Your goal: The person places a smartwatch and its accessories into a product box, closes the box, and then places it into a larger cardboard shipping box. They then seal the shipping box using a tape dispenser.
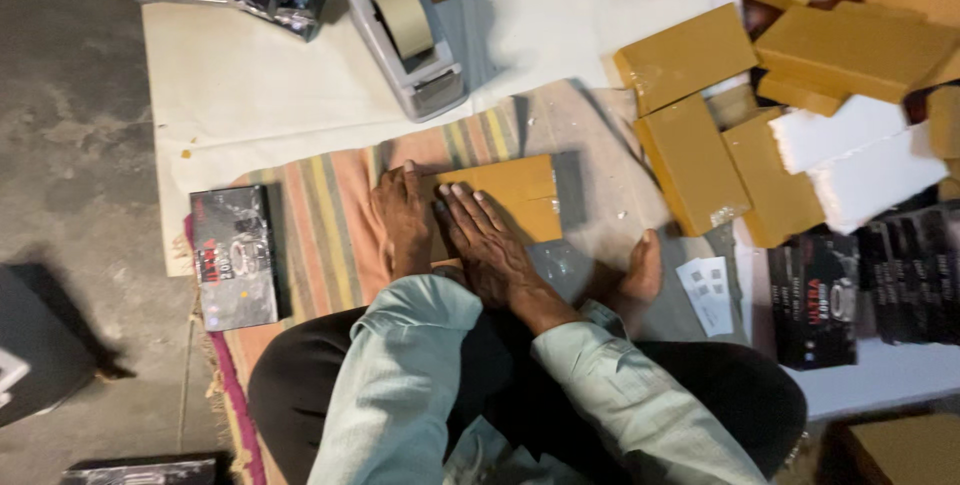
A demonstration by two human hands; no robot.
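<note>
The flat rectangular box wrapped in tan paper (515,200) lies on the striped woven floor mat (330,235), directly in front of the seated person. Both hands lie flat on it, fingers extended; neither grip pinches anything. The left hand (405,225) covers the box's left edge, the right hand (490,245) its near half, apparently holding the wrapping down. A grey tape dispenser (405,30) stands farther off.

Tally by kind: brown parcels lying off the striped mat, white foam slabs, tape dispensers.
Brown parcel under the left hand and right hand: 1, not counted
Brown parcels, roughly: 12
Foam slabs: 2
Tape dispenser: 1
Total: about 15
</note>
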